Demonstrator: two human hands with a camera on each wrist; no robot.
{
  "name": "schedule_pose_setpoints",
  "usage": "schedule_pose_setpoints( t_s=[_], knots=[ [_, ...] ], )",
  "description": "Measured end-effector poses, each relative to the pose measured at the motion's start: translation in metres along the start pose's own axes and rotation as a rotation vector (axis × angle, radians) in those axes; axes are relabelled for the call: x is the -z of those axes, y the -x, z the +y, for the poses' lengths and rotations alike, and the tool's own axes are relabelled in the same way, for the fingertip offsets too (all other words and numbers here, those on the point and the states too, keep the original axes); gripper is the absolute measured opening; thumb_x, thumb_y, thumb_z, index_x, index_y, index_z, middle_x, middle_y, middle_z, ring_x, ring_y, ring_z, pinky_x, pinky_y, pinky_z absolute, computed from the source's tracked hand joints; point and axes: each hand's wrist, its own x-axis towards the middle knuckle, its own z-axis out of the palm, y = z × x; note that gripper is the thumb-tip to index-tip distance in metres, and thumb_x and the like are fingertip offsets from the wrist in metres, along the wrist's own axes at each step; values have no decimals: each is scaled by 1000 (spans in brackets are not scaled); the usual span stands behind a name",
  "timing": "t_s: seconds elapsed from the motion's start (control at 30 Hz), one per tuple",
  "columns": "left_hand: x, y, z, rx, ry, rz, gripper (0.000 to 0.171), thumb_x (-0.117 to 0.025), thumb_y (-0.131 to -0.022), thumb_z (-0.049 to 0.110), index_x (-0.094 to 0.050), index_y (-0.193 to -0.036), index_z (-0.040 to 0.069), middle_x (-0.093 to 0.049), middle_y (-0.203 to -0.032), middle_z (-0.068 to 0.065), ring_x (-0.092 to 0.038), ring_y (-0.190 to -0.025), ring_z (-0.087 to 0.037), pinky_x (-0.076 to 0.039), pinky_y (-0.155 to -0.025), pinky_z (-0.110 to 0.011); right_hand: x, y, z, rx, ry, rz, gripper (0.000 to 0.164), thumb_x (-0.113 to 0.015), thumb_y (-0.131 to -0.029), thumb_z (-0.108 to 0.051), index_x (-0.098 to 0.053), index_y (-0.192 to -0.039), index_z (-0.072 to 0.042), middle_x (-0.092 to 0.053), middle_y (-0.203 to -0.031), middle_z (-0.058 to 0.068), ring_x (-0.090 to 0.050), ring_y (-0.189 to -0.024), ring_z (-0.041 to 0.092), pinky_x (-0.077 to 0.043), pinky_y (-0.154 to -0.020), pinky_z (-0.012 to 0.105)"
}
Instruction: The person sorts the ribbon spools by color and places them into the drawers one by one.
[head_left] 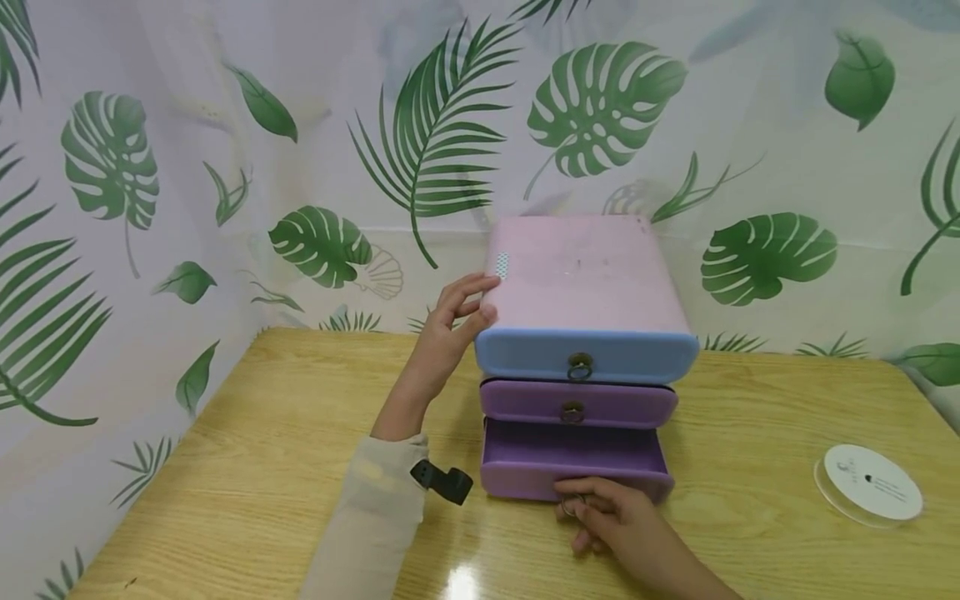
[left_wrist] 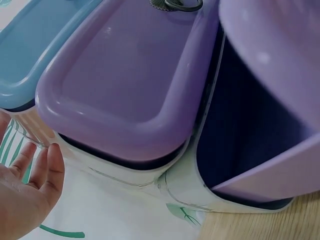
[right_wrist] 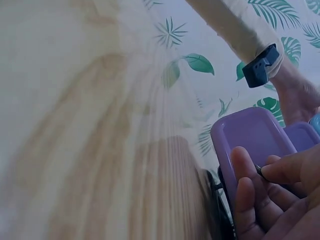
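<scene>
A small chest of drawers [head_left: 577, 275] with a pink top stands on the table. Its top drawer [head_left: 525, 357] has a blue front, and the middle drawer [head_left: 517, 403] a purple one; both are pushed in. The purple bottom drawer [head_left: 517, 482] is pulled part way out, and the part of its inside that shows is bare. My right hand [head_left: 622, 523] pinches the ring pull [head_left: 572, 505] on that drawer between thumb and fingers. At the chest's upper left side, my left hand [head_left: 442, 337] rests its extended fingers against the edge of the pink casing.
A white round spool [head_left: 873, 483] lies on the table [head_left: 247, 450] to the right. Behind the chest hangs a leaf-patterned cloth [head_left: 465, 175], close to its back. A black strap with a small mount [head_left: 442, 481] sits on the left wrist.
</scene>
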Motion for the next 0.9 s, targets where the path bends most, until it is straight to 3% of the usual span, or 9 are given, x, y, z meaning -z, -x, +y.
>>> schedule_pose_setpoints(
  t_s=[0.17, 0.37, 0.67, 0.9],
  knots=[
    [0, 0, 0, -9, -1, 0, 98, -51, -69, 85, -48, -141, 18, -26, -155, 0, -38, -136, -35, -42, -104, -53, 1, 9, 2, -3, -33, -63, 38, -53, -99, -16, -54, -132, 4, -67, -114, 21, -65, -71, 9, -53, -66, 23],
    [-1, 0, -1, -10, -2, 2, 100, -51, -68, 86, -49, -141, 17, -27, -155, -1, -38, -136, -35, -43, -105, -52, 1, 17, 6, 4, -26, -107, 39, -54, -99, -17, -55, -132, 4, -69, -111, 20, -65, -71, 7, -51, -63, 20],
    [0, 1, -2, 0, 8, 3, 100, -51, -67, 86, -48, -142, 18, -27, -155, 0, -38, -136, -33, -42, -105, -51, -1, 21, 16, -68, -179, -165, 47, -56, -98, -20, -49, -135, 9, -66, -117, 19, -67, -80, 9, -53, -66, 17],
    [0, 0, -1, 3, 12, 10, 101, -52, -67, 87, -48, -141, 19, -27, -155, 0, -37, -137, -33, -42, -106, -51, -1, 20, 25, 77, -137, -200, 42, -48, -101, -9, -45, -134, 16, -52, -127, 39, -68, -80, 6, -55, -73, 18]
  ],
)
